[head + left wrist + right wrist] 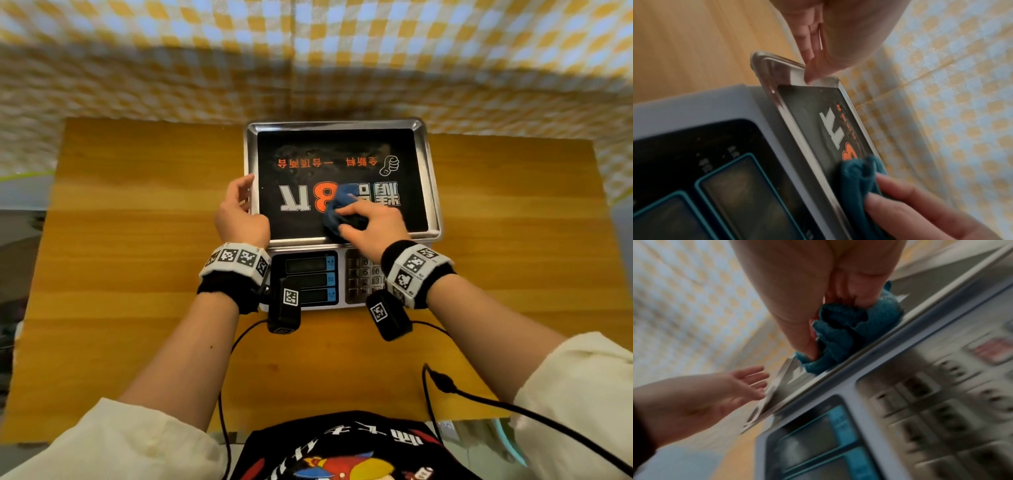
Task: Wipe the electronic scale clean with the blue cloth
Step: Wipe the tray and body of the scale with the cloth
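Observation:
The electronic scale (344, 284) stands on the wooden table, its steel pan (251, 147) lined with a black sheet bearing orange and white print. Smudges show on the far part of the sheet. My right hand (371, 222) grips the bunched blue cloth (337, 209) and presses it on the near middle of the pan (789, 374); the cloth (840, 337) shows bunched under the fingers. My left hand (239, 212) rests against the pan's left rim (764, 65) with straight fingers (812, 71). The cloth (859, 175) is at the pan's near edge.
The scale's display windows (310, 277) and keypad (363, 277) face me at the front. The wooden table (137, 274) lies bare to the left and right. A yellow and blue checked curtain (308, 61) hangs behind. Black cables (513, 407) trail over the near table edge.

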